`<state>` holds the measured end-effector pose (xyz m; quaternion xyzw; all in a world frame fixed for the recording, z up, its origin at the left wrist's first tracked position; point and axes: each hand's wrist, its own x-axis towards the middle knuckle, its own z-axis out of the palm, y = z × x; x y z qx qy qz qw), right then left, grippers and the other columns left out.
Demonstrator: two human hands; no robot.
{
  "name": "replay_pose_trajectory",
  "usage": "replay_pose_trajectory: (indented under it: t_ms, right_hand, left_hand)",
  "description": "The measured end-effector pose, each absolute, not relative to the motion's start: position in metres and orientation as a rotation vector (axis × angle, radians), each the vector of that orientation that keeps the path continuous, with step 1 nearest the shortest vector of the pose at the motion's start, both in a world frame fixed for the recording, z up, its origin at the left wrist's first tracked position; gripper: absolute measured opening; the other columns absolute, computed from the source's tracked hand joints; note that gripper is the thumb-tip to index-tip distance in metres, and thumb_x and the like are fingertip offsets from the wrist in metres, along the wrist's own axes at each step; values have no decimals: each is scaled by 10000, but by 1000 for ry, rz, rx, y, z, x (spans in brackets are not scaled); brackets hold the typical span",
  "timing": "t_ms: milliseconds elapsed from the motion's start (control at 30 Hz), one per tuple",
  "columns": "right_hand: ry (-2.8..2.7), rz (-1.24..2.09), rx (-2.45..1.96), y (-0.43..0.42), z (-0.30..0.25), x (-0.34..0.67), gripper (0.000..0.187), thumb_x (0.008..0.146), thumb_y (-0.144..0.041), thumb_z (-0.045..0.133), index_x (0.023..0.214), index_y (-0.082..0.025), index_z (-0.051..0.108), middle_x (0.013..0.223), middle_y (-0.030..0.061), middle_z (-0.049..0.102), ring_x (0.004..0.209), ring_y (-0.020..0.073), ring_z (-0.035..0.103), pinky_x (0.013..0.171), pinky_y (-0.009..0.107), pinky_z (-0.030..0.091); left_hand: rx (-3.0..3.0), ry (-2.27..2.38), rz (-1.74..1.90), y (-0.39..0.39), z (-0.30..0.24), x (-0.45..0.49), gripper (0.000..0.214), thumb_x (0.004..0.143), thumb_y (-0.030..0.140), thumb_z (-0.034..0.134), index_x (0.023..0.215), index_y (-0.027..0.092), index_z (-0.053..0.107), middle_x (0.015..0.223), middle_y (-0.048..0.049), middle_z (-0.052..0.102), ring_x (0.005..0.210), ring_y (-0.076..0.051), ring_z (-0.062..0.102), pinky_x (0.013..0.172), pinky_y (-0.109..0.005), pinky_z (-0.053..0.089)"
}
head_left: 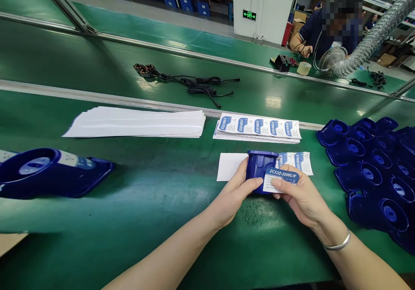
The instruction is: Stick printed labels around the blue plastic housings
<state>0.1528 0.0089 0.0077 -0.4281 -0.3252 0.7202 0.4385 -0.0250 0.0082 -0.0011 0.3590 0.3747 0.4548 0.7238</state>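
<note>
My left hand grips the left side of a dark blue plastic housing held just above the green table. My right hand is closed on its right side, thumb and fingers pressing a blue-and-white label reading "DCS2Q-5000L/H" onto it. Right behind the housing lies a partly used label sheet on white backing.
A stack of label sheets and a stack of blank white backing sheets lie farther back. Several blue housings are piled at the right, labelled ones at the left. Black cables lie beyond; another person works opposite.
</note>
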Motion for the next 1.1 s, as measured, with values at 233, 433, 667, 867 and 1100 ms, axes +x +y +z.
replay_pose_trajectory:
  t_ms: [233,433,667,867,1100]
  right_hand:
    - [-795,1790,-1072,9,9,153,311,675,-287,920,796,-182,652,762,-22,628,667,96,521,597,220,467]
    - [-784,1791,-1075,9,9,153,322,660,-278,929,785,-177,650,748,-23,628,662,91,528,590,203,477]
    - [-778,1790,-1068,9,9,152,327,659,-282,930,788,-177,649,747,-25,633,656,84,533,590,190,486]
    - [-791,1789,-1071,8,8,153,332,654,-288,931,780,-172,647,727,-22,632,651,85,532,589,192,479]
    - [-801,1771,-1073,8,6,152,351,657,-302,928,798,-168,635,709,-11,642,642,95,539,582,203,464]
  left_hand:
    - [789,822,1008,7,1,-25,667,866,306,679,1489,259,445,1495,-60,528,1430,-353,384,1174,-473,307]
    - [829,821,985,8,2,-26,670,887,321,650,1505,248,403,1525,-63,493,1444,-346,362,1177,-478,296]
    - [846,821,971,9,2,-26,692,896,319,633,1522,234,351,1551,-68,457,1454,-335,344,1183,-485,282]
    - [860,812,974,9,1,-26,661,891,313,649,1487,224,376,1511,-74,497,1409,-317,411,1158,-455,331]
    - [873,763,953,9,-1,-25,723,811,294,782,1426,234,407,1395,-82,586,1261,-298,556,1043,-403,461]
